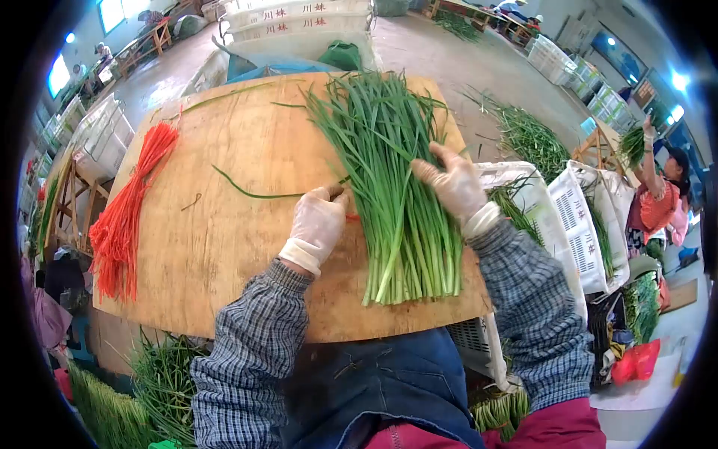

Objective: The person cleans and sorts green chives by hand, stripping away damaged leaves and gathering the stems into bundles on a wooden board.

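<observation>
Left fingers [323, 197] curl beside green bundle [398, 194], frame centre; can't tell what they hold. Right fingers [447, 156] spread wide at its right edge.

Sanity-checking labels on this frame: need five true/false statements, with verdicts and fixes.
1. Garlic chives and red ties lie on the wooden tabletop. True.
2. The ties lie right of the chives. False: left of them.
3. The left hand and right hand are gloved. True.
4. Both forearms are in plain white. False: the sleeves are checked.
5. The chives' stem ends point toward the picture's bottom. True.
</observation>
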`<state>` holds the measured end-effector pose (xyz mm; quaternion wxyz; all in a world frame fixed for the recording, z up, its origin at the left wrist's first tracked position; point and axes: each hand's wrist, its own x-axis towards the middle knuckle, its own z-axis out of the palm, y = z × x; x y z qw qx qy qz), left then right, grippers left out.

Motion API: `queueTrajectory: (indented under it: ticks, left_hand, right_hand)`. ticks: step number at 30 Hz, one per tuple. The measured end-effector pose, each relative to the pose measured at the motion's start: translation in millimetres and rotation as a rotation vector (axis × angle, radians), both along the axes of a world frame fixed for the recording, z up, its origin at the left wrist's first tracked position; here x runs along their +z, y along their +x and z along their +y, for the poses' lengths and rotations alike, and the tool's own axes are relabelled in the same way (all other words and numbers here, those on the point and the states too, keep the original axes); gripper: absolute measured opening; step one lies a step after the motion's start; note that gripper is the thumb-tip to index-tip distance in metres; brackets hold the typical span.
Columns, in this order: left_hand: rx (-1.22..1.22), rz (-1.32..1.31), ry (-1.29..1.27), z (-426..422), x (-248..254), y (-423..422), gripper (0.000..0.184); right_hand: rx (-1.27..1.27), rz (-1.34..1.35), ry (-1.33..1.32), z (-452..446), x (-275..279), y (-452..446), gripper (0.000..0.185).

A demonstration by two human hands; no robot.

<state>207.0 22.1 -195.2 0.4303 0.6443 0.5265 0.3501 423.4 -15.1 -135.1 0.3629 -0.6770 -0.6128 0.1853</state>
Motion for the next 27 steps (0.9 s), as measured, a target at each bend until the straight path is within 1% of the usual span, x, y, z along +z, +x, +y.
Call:
queueTrajectory:
  ticks: [1, 2, 4, 5, 6, 8, 11, 14, 16, 18, 19, 20, 22, 24, 26, 27]
  left_hand:
    - [-0.010, 0.125, 0.081, -2.0, 8.4, 2.8, 0.032]
    - [-0.014, 0.159, 0.156, -0.4, 9.9, 7.2, 0.030]
    - [-0.020, 0.224, 0.302, 6.2, 7.1, 15.7, 0.026]
    - [-0.048, 0.237, 0.260, 12.4, 6.7, 18.3, 0.024]
    - [-0.053, 0.281, 0.310, 21.0, 5.0, 21.1, 0.025]
    - [-0.068, 0.372, 0.401, 39.2, 1.0, 25.1, 0.026]
    - [-0.106, 0.379, 0.388, 52.0, 3.8, 26.0, 0.025]
    - [-0.131, 0.417, 0.404, 61.3, 2.4, 22.2, 0.023]
    - [-0.133, 0.428, 0.399, 71.5, -0.6, 21.1, 0.023]
    - [-0.104, 0.601, 0.469, 78.1, -2.3, 27.5, 0.019]
    - [-0.095, 0.688, 0.488, 77.8, -0.8, 32.0, 0.018]
    - [-0.095, 0.773, 0.513, 76.7, 2.1, 38.0, 0.017]
    - [-0.106, 0.812, 0.495, 68.9, 7.9, 34.1, 0.014]
    - [-0.121, 0.773, 0.447, 65.0, 8.7, 20.2, 0.018]
    - [-0.084, 0.697, 0.545, 44.2, 23.6, 10.9, 0.017]
    - [-0.062, 0.667, 0.648, 37.9, 22.6, 1.6, 0.017]
  right_hand:
    - [0.006, -0.039, 0.022, -0.7, -4.2, -7.7, 0.082]
    - [0.011, -0.079, 0.046, 1.0, -11.4, -13.9, 0.082]
    - [-0.068, -0.306, 0.105, 7.3, -33.1, -28.9, 0.082]
    - [-0.077, -0.294, 0.029, 7.1, -35.2, -32.1, 0.083]
    - [-0.077, -0.313, -0.016, 8.4, -33.7, -35.0, 0.084]
    - [-0.114, -0.356, -0.018, 6.5, -31.0, -36.9, 0.086]
    - [-0.126, -0.435, 0.128, 1.7, -28.0, -41.0, 0.091]
    - [-0.117, -0.537, 0.079, -1.5, -26.6, -46.6, 0.095]
    - [-0.085, -0.482, -0.026, 4.0, -32.0, -46.3, 0.095]
    - [-0.053, -0.395, -0.112, 5.7, -33.6, -47.6, 0.093]
    - [-0.067, -0.418, -0.142, 4.8, -32.0, -50.7, 0.092]
    - [-0.061, -0.413, -0.106, 3.6, -32.2, -49.9, 0.093]
    - [-0.068, -0.378, -0.059, 0.8, -32.3, -46.1, 0.092]
    - [-0.129, -0.319, -0.007, -2.9, -25.4, -42.0, 0.088]
    - [-0.135, -0.191, 0.142, -8.2, -15.7, -29.5, 0.083]
    - [-0.116, -0.123, 0.188, -17.7, -2.7, -17.7, 0.079]
